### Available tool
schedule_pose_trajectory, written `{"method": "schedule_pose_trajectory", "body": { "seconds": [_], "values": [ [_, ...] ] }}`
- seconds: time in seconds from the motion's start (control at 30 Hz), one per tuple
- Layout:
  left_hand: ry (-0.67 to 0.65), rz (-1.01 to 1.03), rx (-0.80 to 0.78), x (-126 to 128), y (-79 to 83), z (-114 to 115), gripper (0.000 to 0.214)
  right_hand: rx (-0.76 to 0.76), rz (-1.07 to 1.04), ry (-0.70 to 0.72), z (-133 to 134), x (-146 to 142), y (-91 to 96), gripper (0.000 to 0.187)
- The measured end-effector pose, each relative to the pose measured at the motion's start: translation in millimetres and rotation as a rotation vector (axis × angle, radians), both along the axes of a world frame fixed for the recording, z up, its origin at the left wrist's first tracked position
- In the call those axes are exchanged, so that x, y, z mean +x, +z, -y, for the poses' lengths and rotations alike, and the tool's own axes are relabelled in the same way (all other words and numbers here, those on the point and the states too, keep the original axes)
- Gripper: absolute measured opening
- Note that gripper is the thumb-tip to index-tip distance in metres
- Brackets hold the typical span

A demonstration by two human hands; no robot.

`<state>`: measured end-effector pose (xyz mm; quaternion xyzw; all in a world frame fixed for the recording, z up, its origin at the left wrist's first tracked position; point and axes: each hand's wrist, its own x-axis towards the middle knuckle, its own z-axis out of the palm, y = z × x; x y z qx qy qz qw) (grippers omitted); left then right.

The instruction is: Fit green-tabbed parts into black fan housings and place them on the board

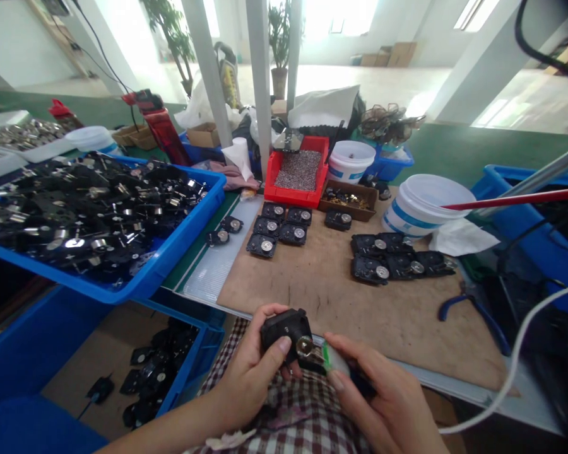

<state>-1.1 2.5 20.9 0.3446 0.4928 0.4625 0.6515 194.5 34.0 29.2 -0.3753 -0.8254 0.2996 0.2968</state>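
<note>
My left hand [253, 369] grips a black plastic housing [284, 331] above my checked lap. A shiny metal part [310, 352] sits at the housing's edge, touching or very close to a white handheld object with a green band [336, 360]. My right hand [378, 397] holds that object, whose exact kind I cannot tell. Its far end is hidden by my fingers. Both hands are in front of the near edge of a brown work board [341, 315], which holds two groups of similar black units with round metal centres [274, 236] [388, 261].
A blue tray [170, 243] heaped with black metal-centred parts stands left, above a blue crate [184, 372]. Beyond the board are a red tray of granules [269, 170] and white buckets [421, 205]. Blue-handled pliers [473, 315], a white cable [515, 353] and a red rod [515, 198] lie right.
</note>
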Motion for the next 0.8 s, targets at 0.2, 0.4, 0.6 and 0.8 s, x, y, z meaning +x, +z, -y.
{"method": "schedule_pose_trajectory", "body": {
  "seconds": [0.2,0.4,0.6,0.8],
  "values": [
    [-0.025,-0.106,0.022,-0.9,-2.4,0.4,0.034,-0.516,-0.024,-0.037,-1.8,-8.4,4.6,0.035],
    [-0.034,-0.119,0.019,-0.7,-2.4,-0.2,0.033,-0.562,-0.022,-0.034,-2.2,-10.1,1.2,0.037],
    [-0.010,-0.160,0.042,0.2,-6.4,0.6,0.034,-0.472,0.037,-0.035,-3.8,-9.7,-0.4,0.034],
    [0.014,-0.249,0.048,2.0,-7.2,1.5,0.034,-0.393,0.071,-0.066,-4.2,-10.0,-0.6,0.029]
  ]
}}
